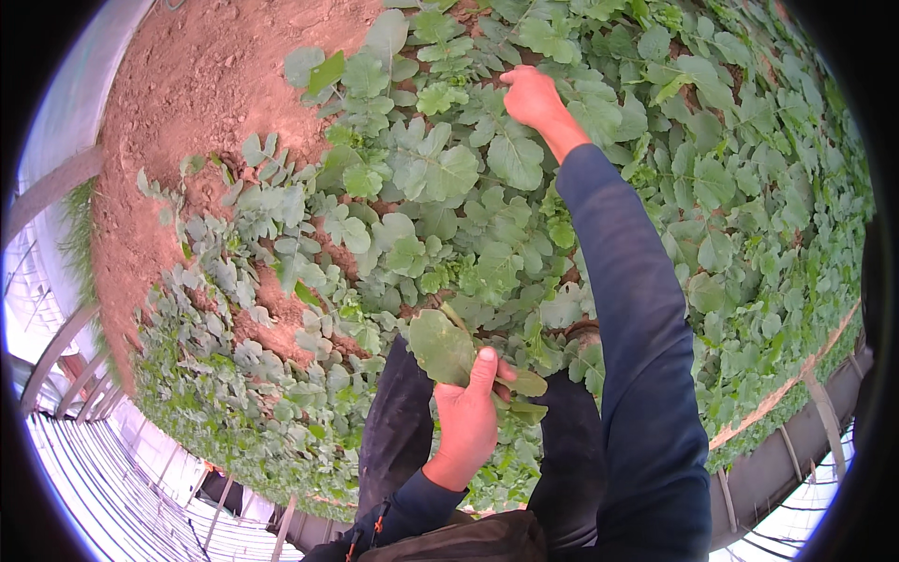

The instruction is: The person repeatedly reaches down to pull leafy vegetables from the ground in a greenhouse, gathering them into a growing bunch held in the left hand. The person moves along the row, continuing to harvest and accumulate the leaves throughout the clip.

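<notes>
My left hand (469,418) is closed around a few picked green leaves (441,345), held in front of my knees with the thumb on top. One broad leaf sticks up and smaller ones poke out to the right of the fingers. My right arm stretches forward into the bed of lobed, leafy plants (446,165), which look like radish or a similar brassica. At its end my right hand (532,98) is low among the foliage with the fingers curled. Whether its fingertips pinch a leaf or stem cannot be made out.
Bare reddish soil (211,77) borders the plants on the left. Beyond it run plastic sheeting (77,91) and the curved ribs (56,186) of a greenhouse. My dark-trousered legs (397,428) stand among the plants. A pale strip (765,407) crosses the bed at lower right.
</notes>
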